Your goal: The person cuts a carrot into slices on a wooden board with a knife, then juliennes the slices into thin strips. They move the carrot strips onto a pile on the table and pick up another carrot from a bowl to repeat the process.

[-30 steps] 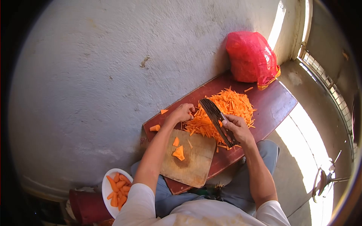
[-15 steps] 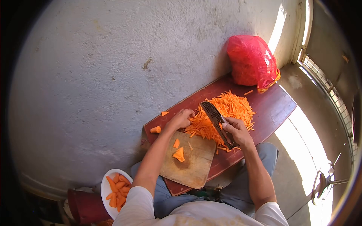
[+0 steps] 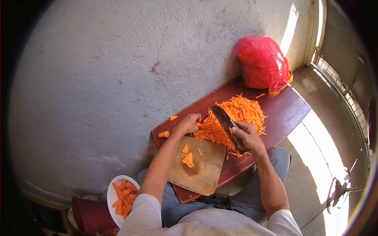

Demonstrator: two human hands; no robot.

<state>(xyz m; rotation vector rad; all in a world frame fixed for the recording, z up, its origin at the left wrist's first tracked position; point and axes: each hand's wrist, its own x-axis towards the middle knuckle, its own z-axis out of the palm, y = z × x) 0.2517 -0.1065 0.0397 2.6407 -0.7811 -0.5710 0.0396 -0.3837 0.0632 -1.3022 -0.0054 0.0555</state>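
Orange, thin-cut carrot strips [image 3: 246,112] lie heaped on the dark red table [image 3: 284,112] between and beyond the hands. The right hand [image 3: 247,134] grips a dark, long flat blade [image 3: 225,122], tilted over the heap. The left hand [image 3: 191,123] curls at the heap's near edge; whether its fingers hold a strip, I cannot tell. Below the left hand, two orange carrot chunks [image 3: 188,160] rest on a worn wooden board [image 3: 206,175]. Beyond both hands sits a red mesh bag [image 3: 260,65], yellow-edged; any print there is too small to read.
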